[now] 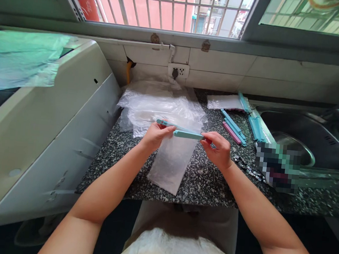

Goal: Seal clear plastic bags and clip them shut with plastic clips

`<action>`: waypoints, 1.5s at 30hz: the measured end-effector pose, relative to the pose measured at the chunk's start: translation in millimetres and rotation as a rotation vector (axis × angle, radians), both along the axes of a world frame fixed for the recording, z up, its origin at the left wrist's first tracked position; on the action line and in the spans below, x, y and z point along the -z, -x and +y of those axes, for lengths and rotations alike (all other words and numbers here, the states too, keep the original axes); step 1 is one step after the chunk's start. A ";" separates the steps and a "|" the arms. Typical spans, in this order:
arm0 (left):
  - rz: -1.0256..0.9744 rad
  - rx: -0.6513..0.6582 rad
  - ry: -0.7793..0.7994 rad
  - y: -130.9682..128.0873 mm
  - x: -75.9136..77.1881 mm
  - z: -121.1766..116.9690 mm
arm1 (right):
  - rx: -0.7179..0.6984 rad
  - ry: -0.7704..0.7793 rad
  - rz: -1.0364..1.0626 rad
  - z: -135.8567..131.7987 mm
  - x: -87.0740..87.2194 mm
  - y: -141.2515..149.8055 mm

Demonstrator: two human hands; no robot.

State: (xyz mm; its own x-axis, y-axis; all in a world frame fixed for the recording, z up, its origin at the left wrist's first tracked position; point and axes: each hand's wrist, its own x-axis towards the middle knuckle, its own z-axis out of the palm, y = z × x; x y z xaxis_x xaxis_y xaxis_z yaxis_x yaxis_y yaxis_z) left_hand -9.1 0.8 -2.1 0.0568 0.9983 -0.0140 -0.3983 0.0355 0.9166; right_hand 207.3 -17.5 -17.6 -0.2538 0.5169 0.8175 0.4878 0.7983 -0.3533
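My left hand [155,135] and my right hand [219,150] both pinch a long light-blue sealing clip [186,134] across the top edge of a small clear plastic bag [170,163]. The bag hangs down from the clip over the speckled granite counter [206,182]. My left hand grips the clip's left end, where its two arms look slightly apart. At the clip's right end sit the closed fingers of my right hand.
A pile of clear plastic bags [159,104] lies behind my hands. Several more blue and pink clips [233,129] and a bagged pack [224,102] lie to the right, beside a steel sink [306,140]. A large white appliance [46,123] stands at the left.
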 end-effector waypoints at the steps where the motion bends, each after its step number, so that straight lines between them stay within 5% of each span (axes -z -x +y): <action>1: -0.006 0.000 -0.003 -0.9 -1.6 -0.9 | 0.006 0.005 0.001 0.2 0.4 0.1; 10: -0.045 -0.025 -0.046 -4.4 -1.0 -3.9 | 0.066 0.181 0.081 -0.6 1.2 3.3; 21: 0.020 -0.102 -0.082 -6.7 -3.9 -7.8 | -0.039 0.647 0.407 2.4 6.9 8.1; 32: 0.074 -0.107 -0.102 -7.9 -2.6 -10.2 | -0.175 0.787 0.563 5.1 4.7 12.4; 45: 0.160 -0.078 -0.181 -9.0 -1.5 -13.1 | -0.181 0.824 0.631 4.9 3.7 15.0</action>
State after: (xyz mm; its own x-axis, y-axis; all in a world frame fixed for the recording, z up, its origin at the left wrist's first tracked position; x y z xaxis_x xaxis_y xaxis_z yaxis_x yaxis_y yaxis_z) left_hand -0.1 -12.3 -0.6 -0.0087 0.9866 0.1631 -0.2425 -0.1603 0.9568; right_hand 192.3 -12.6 -21.3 -0.0332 0.9700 0.2410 -0.0763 0.2379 -0.9683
